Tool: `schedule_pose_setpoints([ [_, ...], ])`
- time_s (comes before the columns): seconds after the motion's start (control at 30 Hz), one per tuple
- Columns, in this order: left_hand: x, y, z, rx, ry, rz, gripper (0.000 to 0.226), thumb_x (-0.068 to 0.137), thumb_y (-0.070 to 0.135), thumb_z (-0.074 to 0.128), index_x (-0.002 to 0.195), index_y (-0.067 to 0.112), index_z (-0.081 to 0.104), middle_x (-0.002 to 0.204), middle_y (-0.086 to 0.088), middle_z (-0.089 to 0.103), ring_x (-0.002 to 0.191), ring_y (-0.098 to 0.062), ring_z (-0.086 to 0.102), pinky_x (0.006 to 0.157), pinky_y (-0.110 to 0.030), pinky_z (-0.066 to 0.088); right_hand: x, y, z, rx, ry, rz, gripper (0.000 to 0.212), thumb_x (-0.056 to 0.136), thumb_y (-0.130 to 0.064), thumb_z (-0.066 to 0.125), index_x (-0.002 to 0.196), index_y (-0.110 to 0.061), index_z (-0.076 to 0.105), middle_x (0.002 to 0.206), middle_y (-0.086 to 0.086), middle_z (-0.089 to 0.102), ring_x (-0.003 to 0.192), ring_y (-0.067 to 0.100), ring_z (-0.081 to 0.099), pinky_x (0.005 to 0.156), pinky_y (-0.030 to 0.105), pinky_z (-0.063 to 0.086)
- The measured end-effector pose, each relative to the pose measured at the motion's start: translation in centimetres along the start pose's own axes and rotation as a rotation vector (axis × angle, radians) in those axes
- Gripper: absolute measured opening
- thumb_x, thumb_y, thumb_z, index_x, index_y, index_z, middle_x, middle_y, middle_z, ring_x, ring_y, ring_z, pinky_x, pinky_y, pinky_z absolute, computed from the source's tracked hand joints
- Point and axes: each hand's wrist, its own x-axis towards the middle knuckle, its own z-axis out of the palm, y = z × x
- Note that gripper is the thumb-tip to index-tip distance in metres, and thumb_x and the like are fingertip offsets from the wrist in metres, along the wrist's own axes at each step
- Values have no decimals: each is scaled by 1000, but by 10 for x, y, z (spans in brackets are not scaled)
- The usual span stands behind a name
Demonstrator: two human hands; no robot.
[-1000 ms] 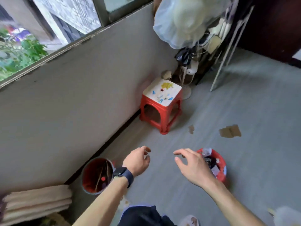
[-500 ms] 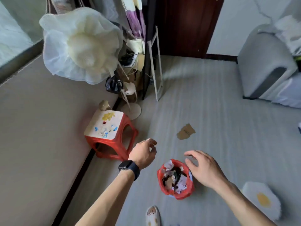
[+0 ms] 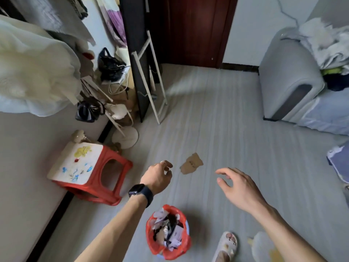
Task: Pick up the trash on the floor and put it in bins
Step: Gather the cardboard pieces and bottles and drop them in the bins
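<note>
A torn piece of brown cardboard (image 3: pixel 191 163) lies flat on the grey floor ahead of me. My left hand (image 3: pixel 157 177), with a dark watch on the wrist, hovers just left of it, fingers loosely curled and holding nothing. My right hand (image 3: pixel 239 186) hovers to the right of the cardboard with fingers spread, empty. A small bin lined with a red bag (image 3: pixel 151 237), filled with paper scraps, stands on the floor below my forearms.
A red plastic stool (image 3: pixel 117 167) with a painted white top stands by the left wall. Behind it are a fan base (image 3: pixel 125 138), black bags and a white rack (image 3: pixel 151 76). A grey sofa (image 3: pixel 287 82) is at right. A slippered foot (image 3: pixel 225 246) is near the bin.
The view swung right and away from the wall; the dark red bucket left the view. Both hands moved forward past the red-bag bin toward the cardboard piece.
</note>
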Motion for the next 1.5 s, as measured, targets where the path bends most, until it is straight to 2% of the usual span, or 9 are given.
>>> schedule_pose_setpoints([
  [0.2, 37, 59, 52, -44, -13, -193, 30, 89, 25, 50, 117, 30, 61, 110, 10, 67, 103, -17, 63, 88, -29, 51, 70, 69, -53, -63, -151, -72, 23, 91, -41, 59, 114, -39, 59, 110, -16, 61, 106, 11, 58, 88, 28, 45],
  [0.33, 40, 70, 61, -67, -8, -294, 32, 91, 24, 50, 120, 28, 61, 114, 9, 67, 104, -16, 63, 87, -27, 51, 109, 81, -69, -89, -217, -119, 24, 90, -41, 60, 114, -39, 59, 112, -14, 61, 107, 13, 58, 88, 27, 45],
  [0.53, 53, 40, 59, -161, 46, -458, 33, 92, 21, 50, 123, 25, 60, 118, 5, 67, 104, -17, 63, 88, -28, 51, 182, 53, -54, -158, -378, -243, 31, 89, -40, 63, 119, -36, 58, 118, -12, 60, 113, 12, 56, 92, 26, 44],
  [0.67, 83, 0, 56, -227, 48, -577, 33, 91, 22, 52, 124, 26, 59, 120, 4, 66, 107, -18, 62, 90, -30, 52, 244, 26, -28, -251, -485, -298, 41, 86, -45, 64, 124, -41, 52, 121, -15, 56, 116, 11, 55, 91, 27, 45],
  [0.83, 145, -54, 60, -309, -27, -697, 37, 90, 19, 52, 127, 23, 58, 123, -2, 64, 110, -21, 61, 91, -31, 51, 331, 13, 13, -339, -548, -244, 50, 85, -47, 65, 131, -38, 48, 128, -8, 55, 121, 18, 52, 94, 31, 45],
  [1.1, 247, -170, 145, -372, -267, -932, 41, 92, 22, 49, 134, 21, 49, 133, -7, 49, 114, -27, 57, 95, -35, 48, 462, 32, 156, -475, -682, -147, 62, 85, -44, 67, 141, -32, 42, 136, -1, 52, 126, 24, 48, 98, 32, 42],
  [1.2, 278, -205, 196, -354, -337, -927, 43, 91, 24, 50, 133, 22, 47, 134, -7, 47, 116, -29, 54, 97, -38, 47, 498, 64, 221, -510, -719, -95, 60, 86, -43, 66, 140, -32, 42, 134, 2, 53, 124, 26, 49, 95, 34, 44],
  [1.33, 321, -269, 283, -312, -368, -974, 47, 91, 27, 51, 137, 24, 43, 144, -4, 38, 124, -28, 49, 98, -38, 45, 543, 129, 339, -579, -791, -49, 56, 87, -43, 62, 137, -30, 42, 133, 6, 53, 122, 29, 49, 93, 37, 48],
  [1.5, 383, -351, 400, -273, -305, -1067, 59, 91, 37, 57, 144, 26, 34, 154, -5, 24, 132, -34, 39, 102, -46, 44, 591, 211, 476, -730, -894, -121, 66, 86, -43, 67, 142, -25, 37, 138, 6, 46, 127, 31, 43, 97, 40, 47],
])
